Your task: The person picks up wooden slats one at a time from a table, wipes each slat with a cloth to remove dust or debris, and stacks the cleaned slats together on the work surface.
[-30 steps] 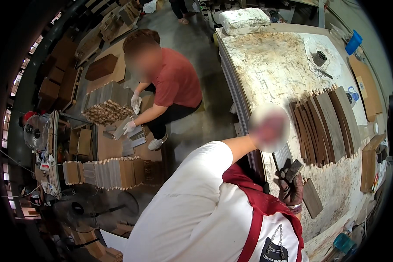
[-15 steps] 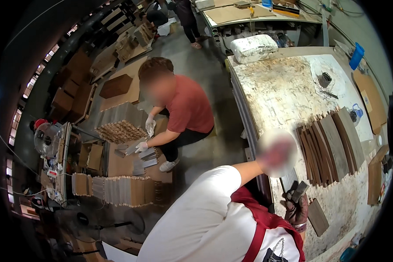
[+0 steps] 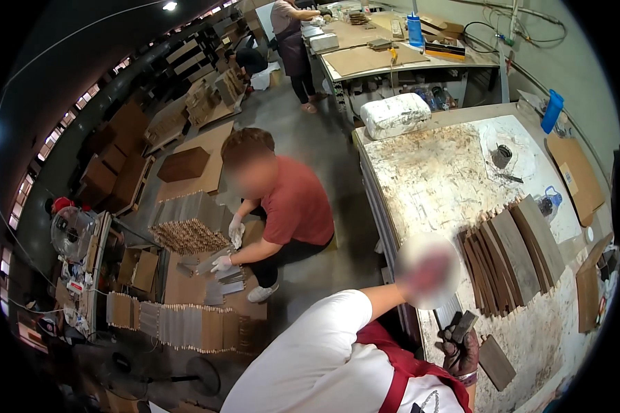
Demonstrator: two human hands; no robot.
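My left hand [image 3: 428,273] is over the near edge of the stained worktable [image 3: 427,165], its fingers lost in a blur. Below it, my right hand [image 3: 463,356], dark-stained or gloved, has its fingers closed round a small grey block [image 3: 466,325]. Between the two hands lies part of a narrow grey board [image 3: 449,311], its far end hidden by the blur. Beside my right hand rests a short brown-grey wooden board [image 3: 496,363]. A row of brown and grey boards [image 3: 510,258] lies just beyond my hands.
A white wrapped bundle [image 3: 395,115] and a dark round container [image 3: 501,156] sit on the table, with a blue bottle [image 3: 552,111] at its far side. To the left, a person in a red shirt [image 3: 297,199] crouches by stacked boards [image 3: 189,224]. A fan [image 3: 72,233] stands farther left.
The view has tilted up, so the table and my hands sit lower in it. My right hand keeps the small block. The crouching person's hands have shifted slightly.
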